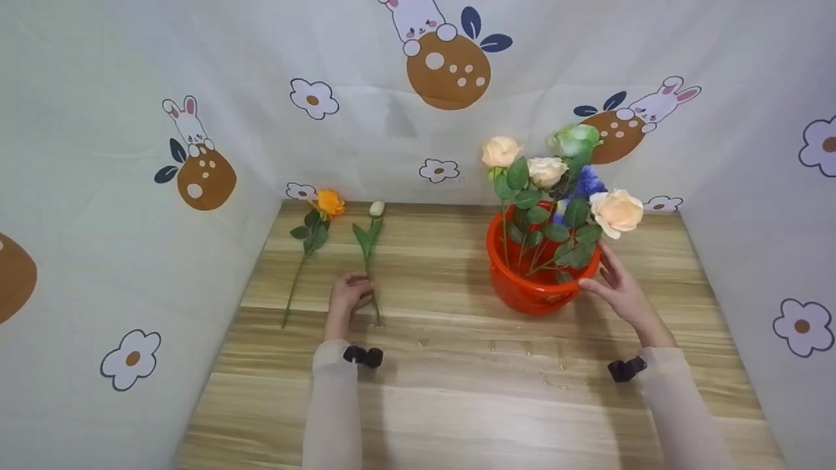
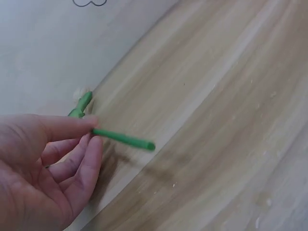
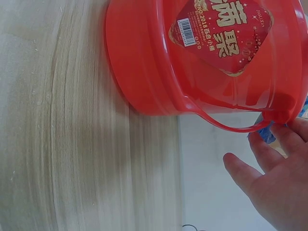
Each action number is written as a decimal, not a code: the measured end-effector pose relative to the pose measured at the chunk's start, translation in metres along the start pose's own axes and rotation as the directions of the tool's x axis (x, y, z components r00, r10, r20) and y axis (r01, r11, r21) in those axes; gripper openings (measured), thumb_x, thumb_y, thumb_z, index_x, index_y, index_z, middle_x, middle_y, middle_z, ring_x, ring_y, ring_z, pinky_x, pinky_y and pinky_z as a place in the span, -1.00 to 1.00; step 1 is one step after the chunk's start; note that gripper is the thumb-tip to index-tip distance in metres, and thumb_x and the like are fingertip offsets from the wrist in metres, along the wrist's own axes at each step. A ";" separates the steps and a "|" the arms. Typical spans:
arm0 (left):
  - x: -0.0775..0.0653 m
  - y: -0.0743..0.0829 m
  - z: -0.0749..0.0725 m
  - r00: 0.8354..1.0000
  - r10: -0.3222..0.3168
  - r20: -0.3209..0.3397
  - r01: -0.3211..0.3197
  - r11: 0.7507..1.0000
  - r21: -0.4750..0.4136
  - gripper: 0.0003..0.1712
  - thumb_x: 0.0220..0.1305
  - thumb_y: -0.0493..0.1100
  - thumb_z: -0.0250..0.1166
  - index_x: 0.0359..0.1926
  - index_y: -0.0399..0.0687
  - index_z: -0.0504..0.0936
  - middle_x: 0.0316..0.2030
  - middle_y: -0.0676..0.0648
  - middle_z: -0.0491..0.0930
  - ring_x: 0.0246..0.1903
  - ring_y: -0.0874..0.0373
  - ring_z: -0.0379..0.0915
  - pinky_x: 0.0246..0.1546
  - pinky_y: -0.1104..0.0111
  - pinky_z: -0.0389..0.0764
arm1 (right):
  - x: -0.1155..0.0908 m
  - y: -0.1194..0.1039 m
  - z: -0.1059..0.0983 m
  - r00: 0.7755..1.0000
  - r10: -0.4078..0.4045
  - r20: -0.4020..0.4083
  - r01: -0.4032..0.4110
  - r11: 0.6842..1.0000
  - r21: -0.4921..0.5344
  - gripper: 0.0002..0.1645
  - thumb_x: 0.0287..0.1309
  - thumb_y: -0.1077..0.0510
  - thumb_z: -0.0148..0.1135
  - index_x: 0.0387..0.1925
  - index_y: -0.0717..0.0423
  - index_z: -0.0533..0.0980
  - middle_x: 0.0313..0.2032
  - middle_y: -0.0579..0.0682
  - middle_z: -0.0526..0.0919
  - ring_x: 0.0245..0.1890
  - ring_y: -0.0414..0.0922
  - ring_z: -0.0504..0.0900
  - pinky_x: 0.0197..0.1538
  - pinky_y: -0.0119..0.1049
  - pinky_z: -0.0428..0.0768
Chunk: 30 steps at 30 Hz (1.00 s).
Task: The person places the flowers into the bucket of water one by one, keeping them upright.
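My left hand [image 1: 351, 294] pinches the green stem of a white artificial tulip [image 1: 367, 245] between thumb and fingers. In the left wrist view the stem's cut end [image 2: 139, 143] sticks out past the fingertips, over the wooden surface. On the other side, my right hand [image 1: 620, 290] touches the rim of a red bucket [image 1: 530, 300], its fingers extended. The right wrist view shows the fingertips at the handle joint, with the thumb spread apart. Peach roses [image 1: 616, 212], a green bloom [image 1: 576, 139] and a blue flower [image 1: 589, 181] stand in the bucket.
An orange rose [image 1: 330, 202] lies on the wooden table [image 1: 457, 405] left of the tulip. Patterned cloth [image 1: 366, 143] walls off the back and both sides. Small clear droplets or bits are scattered in front of the bucket.
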State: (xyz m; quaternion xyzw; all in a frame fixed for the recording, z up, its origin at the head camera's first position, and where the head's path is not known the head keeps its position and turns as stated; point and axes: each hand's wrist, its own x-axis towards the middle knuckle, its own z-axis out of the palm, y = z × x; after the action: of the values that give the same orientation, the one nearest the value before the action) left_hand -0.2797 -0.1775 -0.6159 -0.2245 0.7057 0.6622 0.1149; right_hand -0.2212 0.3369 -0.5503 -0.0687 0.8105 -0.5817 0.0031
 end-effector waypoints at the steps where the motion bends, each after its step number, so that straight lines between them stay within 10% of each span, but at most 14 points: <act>1: 0.000 0.000 0.001 1.000 -0.007 0.005 0.007 1.000 -0.022 -0.51 0.34 -0.36 0.24 0.27 -0.31 0.45 0.18 -0.30 0.50 -0.05 0.08 0.59 0.03 0.30 0.68 | 0.000 0.000 0.000 1.000 -0.002 0.001 0.002 1.000 -0.002 0.01 0.26 0.33 0.26 0.56 0.20 -0.10 0.56 0.26 -0.10 0.54 0.27 -0.10 0.51 0.17 0.00; 10: -0.004 0.005 0.011 0.999 -0.004 0.039 0.011 0.986 -0.164 -0.49 0.38 -0.29 0.23 0.32 -0.21 0.43 0.09 -0.14 0.50 -0.01 0.13 0.51 -0.08 0.41 0.66 | 0.001 0.001 0.000 1.000 -0.009 0.002 0.009 1.000 0.006 0.01 0.27 0.32 0.26 0.57 0.18 -0.11 0.57 0.24 -0.10 0.55 0.25 -0.11 0.51 0.15 -0.01; 30: -0.041 0.046 0.045 0.958 0.266 0.109 -0.236 0.945 -0.228 -0.60 0.31 -0.41 0.26 0.16 -0.21 0.49 -0.29 0.08 0.55 -0.31 0.18 0.63 -0.22 0.25 0.72 | -0.001 0.001 0.001 1.000 -0.020 -0.004 0.020 1.000 0.019 0.01 0.25 0.37 0.25 0.56 0.18 -0.09 0.56 0.27 -0.08 0.54 0.28 -0.09 0.49 0.18 0.00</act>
State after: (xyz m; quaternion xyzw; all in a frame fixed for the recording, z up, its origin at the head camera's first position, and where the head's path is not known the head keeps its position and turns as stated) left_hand -0.2714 -0.1256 -0.5606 -0.0970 0.6441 0.7569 0.0535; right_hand -0.2203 0.3365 -0.5516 -0.0757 0.8043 -0.5893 -0.0036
